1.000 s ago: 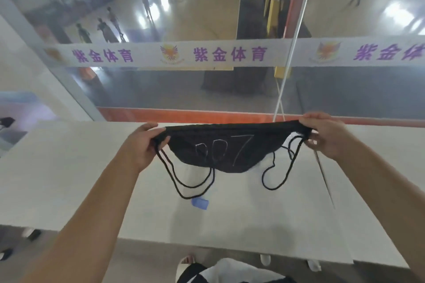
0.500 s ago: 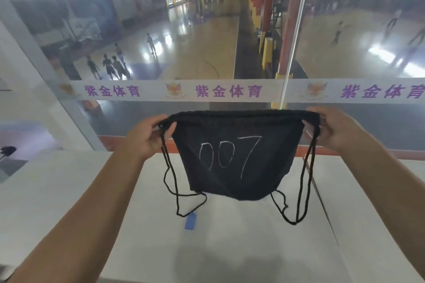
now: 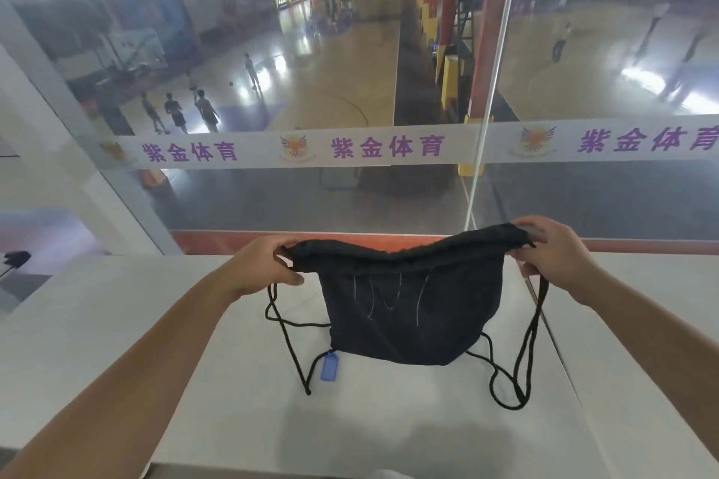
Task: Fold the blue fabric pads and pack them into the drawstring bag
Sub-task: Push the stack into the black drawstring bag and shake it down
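Observation:
A black drawstring bag (image 3: 412, 307) with white chalk marks on its front hangs over the white table (image 3: 116, 342), its lower edge resting on the surface. My left hand (image 3: 260, 268) grips the bag's top left corner. My right hand (image 3: 552, 253) grips the top right corner, a little higher. Black cords (image 3: 521, 369) dangle from both corners onto the table. A small blue tag (image 3: 328, 366) lies by the bag's lower left corner. No blue fabric pads are in view.
A glass wall (image 3: 350, 187) with a white banner stands right behind the table's far edge, with a sports hall below. A seam (image 3: 560, 346) runs between two table tops at the right. A dark object (image 3: 15, 257) pokes in at the far left.
The bag has come down from being held up flat; its bottom now rests on the table. My hands have lowered, and the top hem sags between them.

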The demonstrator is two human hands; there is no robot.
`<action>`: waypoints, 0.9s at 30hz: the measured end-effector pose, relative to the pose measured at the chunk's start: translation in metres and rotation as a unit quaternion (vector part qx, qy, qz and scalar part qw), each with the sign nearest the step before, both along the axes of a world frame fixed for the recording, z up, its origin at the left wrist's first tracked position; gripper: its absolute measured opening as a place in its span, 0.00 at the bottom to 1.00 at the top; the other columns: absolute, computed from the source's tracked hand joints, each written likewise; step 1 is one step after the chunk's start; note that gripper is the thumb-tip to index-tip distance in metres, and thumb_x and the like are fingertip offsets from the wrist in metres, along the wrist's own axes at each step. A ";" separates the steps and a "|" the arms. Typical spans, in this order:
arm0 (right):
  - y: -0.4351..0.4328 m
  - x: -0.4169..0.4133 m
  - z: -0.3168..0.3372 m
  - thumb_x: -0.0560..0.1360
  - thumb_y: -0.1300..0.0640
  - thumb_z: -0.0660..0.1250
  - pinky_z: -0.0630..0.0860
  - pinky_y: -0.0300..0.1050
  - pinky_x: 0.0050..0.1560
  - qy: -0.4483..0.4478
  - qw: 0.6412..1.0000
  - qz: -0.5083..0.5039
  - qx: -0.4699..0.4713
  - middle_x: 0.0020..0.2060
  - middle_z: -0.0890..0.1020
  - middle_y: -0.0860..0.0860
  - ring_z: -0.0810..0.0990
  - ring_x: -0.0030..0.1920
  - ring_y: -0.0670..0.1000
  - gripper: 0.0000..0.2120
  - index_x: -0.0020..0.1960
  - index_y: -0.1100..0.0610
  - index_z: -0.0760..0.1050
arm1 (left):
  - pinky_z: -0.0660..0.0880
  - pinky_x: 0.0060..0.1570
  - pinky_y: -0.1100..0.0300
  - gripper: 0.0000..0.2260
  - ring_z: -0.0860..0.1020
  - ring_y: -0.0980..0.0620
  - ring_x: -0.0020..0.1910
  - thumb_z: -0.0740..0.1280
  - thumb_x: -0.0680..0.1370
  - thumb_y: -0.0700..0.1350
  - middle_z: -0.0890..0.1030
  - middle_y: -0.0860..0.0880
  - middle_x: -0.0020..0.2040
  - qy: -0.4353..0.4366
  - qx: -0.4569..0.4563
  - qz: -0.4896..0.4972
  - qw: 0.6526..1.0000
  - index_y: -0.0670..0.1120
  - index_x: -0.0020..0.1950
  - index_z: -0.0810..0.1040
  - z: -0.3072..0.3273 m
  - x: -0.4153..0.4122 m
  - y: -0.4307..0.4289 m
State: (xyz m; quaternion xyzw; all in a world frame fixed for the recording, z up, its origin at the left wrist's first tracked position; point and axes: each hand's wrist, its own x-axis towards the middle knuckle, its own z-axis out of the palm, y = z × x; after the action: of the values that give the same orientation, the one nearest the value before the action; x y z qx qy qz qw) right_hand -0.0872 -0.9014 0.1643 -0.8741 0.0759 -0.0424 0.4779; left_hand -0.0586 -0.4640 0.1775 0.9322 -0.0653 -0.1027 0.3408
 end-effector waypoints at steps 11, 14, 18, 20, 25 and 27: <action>-0.022 0.001 0.027 0.72 0.56 0.76 0.77 0.50 0.48 0.104 0.969 0.122 -0.188 0.35 0.86 0.52 0.83 0.42 0.55 0.04 0.39 0.54 0.86 | 0.73 0.53 0.54 0.13 0.76 0.49 0.51 0.65 0.80 0.55 0.78 0.47 0.50 -0.056 0.096 0.001 0.994 0.48 0.49 0.85 0.013 0.009 0.023; -0.027 -0.003 0.044 0.77 0.48 0.69 0.71 0.43 0.44 0.127 0.972 0.146 -0.137 0.29 0.78 0.50 0.78 0.35 0.49 0.21 0.30 0.58 0.76 | 0.69 0.64 0.51 0.16 0.74 0.51 0.58 0.59 0.83 0.58 0.76 0.51 0.59 -0.039 0.037 0.037 0.998 0.49 0.56 0.81 0.020 0.009 0.028; -0.016 0.002 0.035 0.83 0.45 0.57 0.75 0.50 0.56 0.098 0.985 0.129 0.064 0.33 0.76 0.56 0.80 0.43 0.56 0.25 0.29 0.54 0.69 | 0.68 0.57 0.55 0.22 0.77 0.42 0.55 0.56 0.84 0.58 0.79 0.38 0.51 -0.012 -0.075 0.078 0.994 0.40 0.50 0.76 0.021 0.006 0.011; -0.014 0.015 0.030 0.82 0.46 0.59 0.76 0.55 0.60 0.089 0.961 0.063 0.254 0.30 0.70 0.54 0.73 0.38 0.56 0.23 0.31 0.55 0.69 | 0.68 0.58 0.52 0.20 0.76 0.43 0.52 0.57 0.84 0.56 0.76 0.38 0.48 -0.018 -0.137 0.126 0.982 0.39 0.49 0.74 0.025 0.008 -0.003; -0.054 0.047 0.034 0.82 0.53 0.62 0.76 0.37 0.32 0.019 0.785 -0.217 0.579 0.22 0.66 0.45 0.68 0.23 0.45 0.13 0.39 0.53 0.67 | 0.74 0.58 0.59 0.11 0.75 0.52 0.42 0.64 0.82 0.46 0.73 0.50 0.40 -0.015 -0.406 0.339 0.848 0.47 0.40 0.74 0.037 0.034 0.021; -0.079 0.050 0.029 0.82 0.51 0.59 0.71 0.33 0.28 0.046 0.761 -0.292 0.577 0.18 0.66 0.45 0.67 0.20 0.45 0.17 0.35 0.51 0.64 | 0.75 0.62 0.54 0.12 0.75 0.52 0.40 0.64 0.82 0.43 0.73 0.51 0.38 -0.013 -0.445 0.406 0.798 0.48 0.38 0.72 0.033 0.037 0.046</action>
State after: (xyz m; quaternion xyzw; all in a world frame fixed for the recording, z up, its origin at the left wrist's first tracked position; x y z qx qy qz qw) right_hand -0.0371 -0.9803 0.1930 -0.3694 0.3596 -0.0884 0.8523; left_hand -0.0220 -0.4180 0.2109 0.6197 0.2765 0.0980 0.7279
